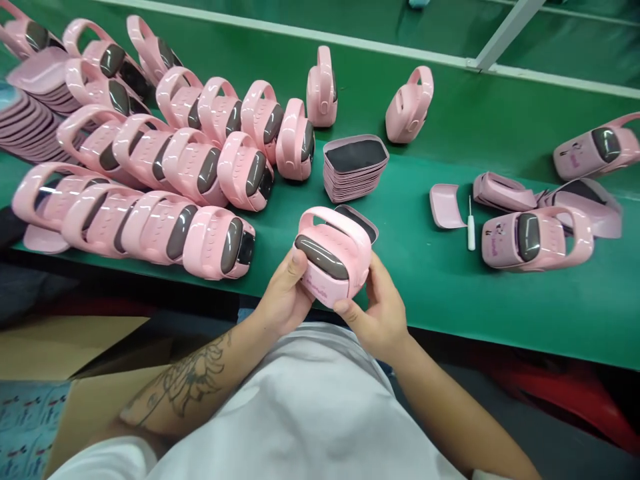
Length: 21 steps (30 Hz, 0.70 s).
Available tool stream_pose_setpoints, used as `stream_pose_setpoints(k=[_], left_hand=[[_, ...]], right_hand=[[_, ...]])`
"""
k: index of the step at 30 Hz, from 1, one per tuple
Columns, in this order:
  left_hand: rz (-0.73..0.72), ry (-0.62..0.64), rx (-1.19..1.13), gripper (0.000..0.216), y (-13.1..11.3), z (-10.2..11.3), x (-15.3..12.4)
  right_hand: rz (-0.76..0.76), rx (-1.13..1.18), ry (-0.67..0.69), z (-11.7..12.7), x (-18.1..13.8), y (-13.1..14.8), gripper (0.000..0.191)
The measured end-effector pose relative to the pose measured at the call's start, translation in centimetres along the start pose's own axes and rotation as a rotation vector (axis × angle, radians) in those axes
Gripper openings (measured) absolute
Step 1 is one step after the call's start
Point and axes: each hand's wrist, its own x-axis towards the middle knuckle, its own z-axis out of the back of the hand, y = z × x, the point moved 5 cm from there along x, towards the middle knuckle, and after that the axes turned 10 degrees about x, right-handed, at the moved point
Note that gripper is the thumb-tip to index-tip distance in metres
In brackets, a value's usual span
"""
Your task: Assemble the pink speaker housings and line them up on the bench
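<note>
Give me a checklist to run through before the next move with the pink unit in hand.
1. Unit supported on both sides: ok, left hand and right hand both grip it.
2. Handle raised: ok, it arches over the top.
3. Print on the front: ok, it shows, though too blurred to read.
4. Front edges flush all round: cannot tell, fingers cover parts.
5. Table just beyond the unit free: not ok, a loose panel lies there.
6. Tool put down: ok, it lies on the table.
</note>
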Motion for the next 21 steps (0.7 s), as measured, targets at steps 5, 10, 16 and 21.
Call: stream_pose_setpoints(k=[5, 10, 16, 21], left_hand=[[-0.17, 0.047, 0.184, 0.085, -0.7, 1.3, 0.5], [-0.132, 0.011, 0.398, 0.127, -0.7, 1.8, 0.2], [-0.169, -0.045, 0.443, 0.117, -0.3, 1.4, -0.1], [-0.223, -0.1, 0.418, 0.113, 0.3, 1.1, -0.4]], right_hand=[[-0.061, -0.11, 0.03, 0.9, -0.3, -0.2, 0.083], [-0.152, -0.173, 0.129, 1.7, -1.0, -1.1, 0.082], [-0.21, -0.235, 0.075, 1.5, -0.8, -1.1, 0.098], [0.011, -0.355, 0.041, 1.2, -0.7, 0.2, 0.079]])
